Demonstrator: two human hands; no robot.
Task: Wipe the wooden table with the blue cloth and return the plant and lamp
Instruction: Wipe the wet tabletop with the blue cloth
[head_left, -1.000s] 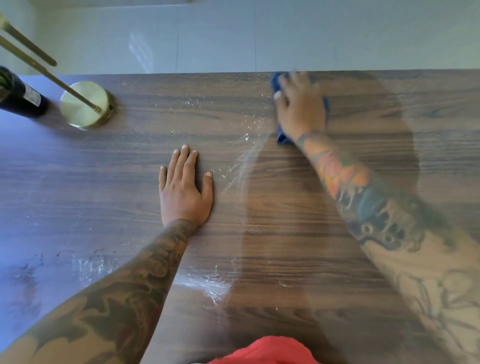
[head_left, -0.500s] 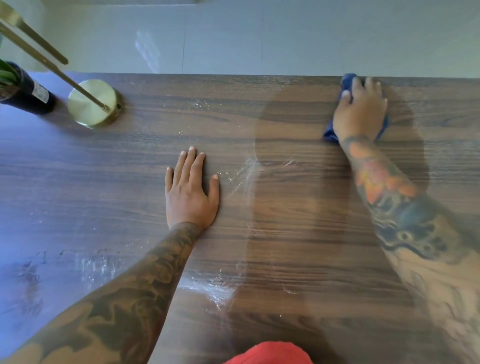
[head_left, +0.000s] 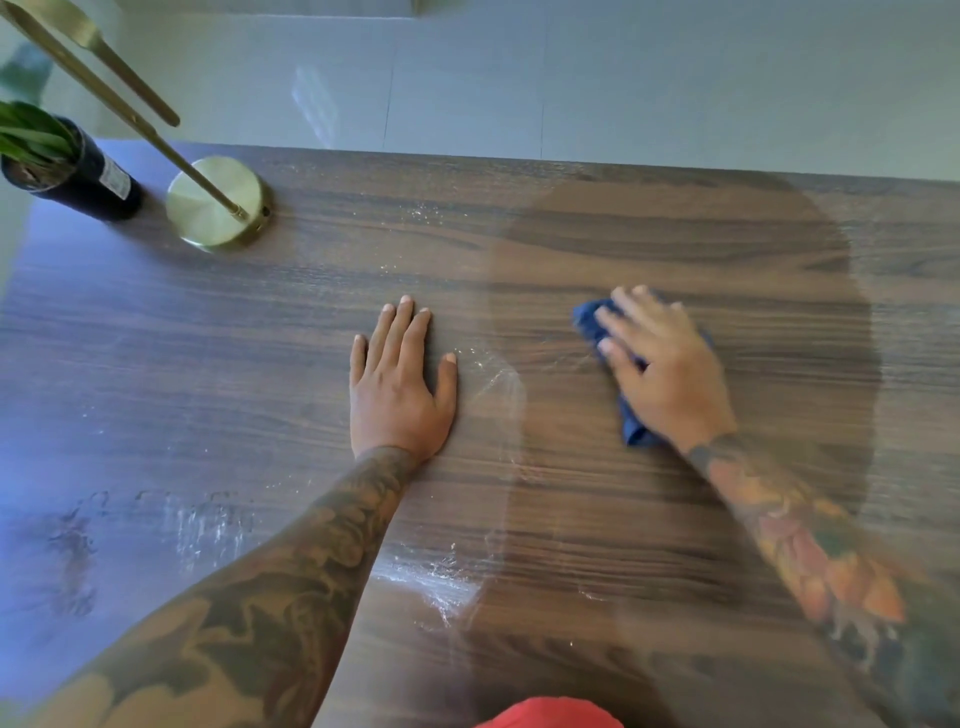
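Note:
The dark wooden table (head_left: 260, 332) fills the view. My right hand (head_left: 662, 371) presses the blue cloth (head_left: 631, 421) flat on the table right of centre, fingers spread over it, most of the cloth hidden beneath. My left hand (head_left: 400, 384) rests flat on the wood at the centre, fingers straight. At the far left corner stand the brass lamp (head_left: 215, 200), its round base on the table and its rod leaning up-left, and the plant (head_left: 62, 166) in a dark bottle beside it.
Whitish dusty smears lie on the wood near my left thumb (head_left: 493, 384), at the front centre (head_left: 431, 571) and at the left front (head_left: 202, 525). A grey tiled floor (head_left: 623, 88) shows beyond the table's far edge. A red garment (head_left: 550, 714) shows at the bottom.
My right hand slid the cloth from the far edge to the right, then back toward me and to the left, to mid-table. My left hand stayed flat in place.

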